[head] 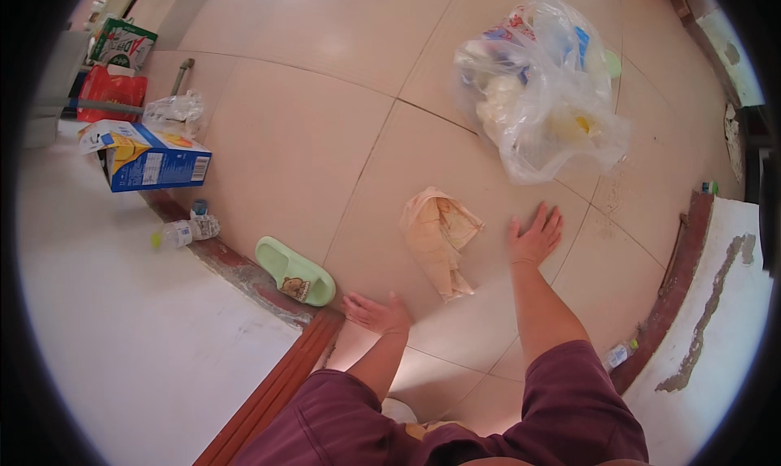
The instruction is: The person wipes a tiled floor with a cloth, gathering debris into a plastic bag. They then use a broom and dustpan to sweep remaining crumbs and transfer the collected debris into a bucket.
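My left hand [377, 314] is empty, its fingers spread, just right of a light green slipper [295, 272] with a bear figure on its strap. My right hand [537, 237] is also empty with fingers apart, held over the tiled floor [293, 142]. Between my hands, nearer the right one, lies a crumpled peach-coloured plastic bag [434, 240]. Beyond my right hand sits a large clear plastic bag [537, 100] stuffed with mixed items, some white, blue and red. Whether either palm touches the floor I cannot tell.
At the left, a blue carton [161, 164], a red bag [113, 93], a green-and-white box [124, 43] and a plastic bottle [177, 234] stand along the wall. A reddish door frame [280, 383] borders my left side. Another bottle [621, 355] lies by the right wall's red baseboard [677, 283].
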